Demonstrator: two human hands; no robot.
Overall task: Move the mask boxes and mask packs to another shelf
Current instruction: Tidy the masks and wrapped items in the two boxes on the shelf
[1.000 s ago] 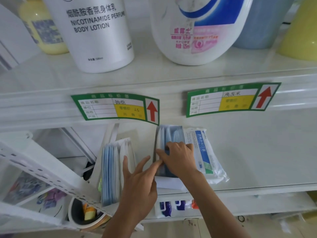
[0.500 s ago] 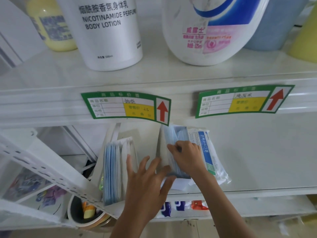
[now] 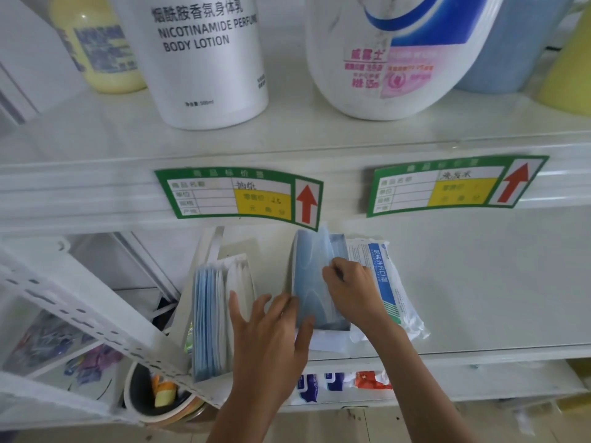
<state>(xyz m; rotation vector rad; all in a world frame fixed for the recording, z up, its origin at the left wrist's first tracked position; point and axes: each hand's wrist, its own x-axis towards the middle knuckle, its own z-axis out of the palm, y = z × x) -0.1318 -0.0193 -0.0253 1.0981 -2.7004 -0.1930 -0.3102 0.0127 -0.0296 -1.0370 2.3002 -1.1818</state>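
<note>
White shop shelf (image 3: 479, 298), item: open mask box (image 3: 319, 282) of blue masks. Right hand (image 3: 355, 292) pinches the masks' top edge; left hand (image 3: 271, 340), fingers spread, braces the box's left side, likely steadying it for lifting. Sealed mask pack (image 3: 387, 282) touches its right; loose mask packs (image 3: 211, 318) stand left.

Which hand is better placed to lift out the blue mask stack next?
Right. The right hand already pinches the blue mask stack at its top edge. The left hand is spread open, only resting against the stack's left side, so it probably just steadies.
</note>
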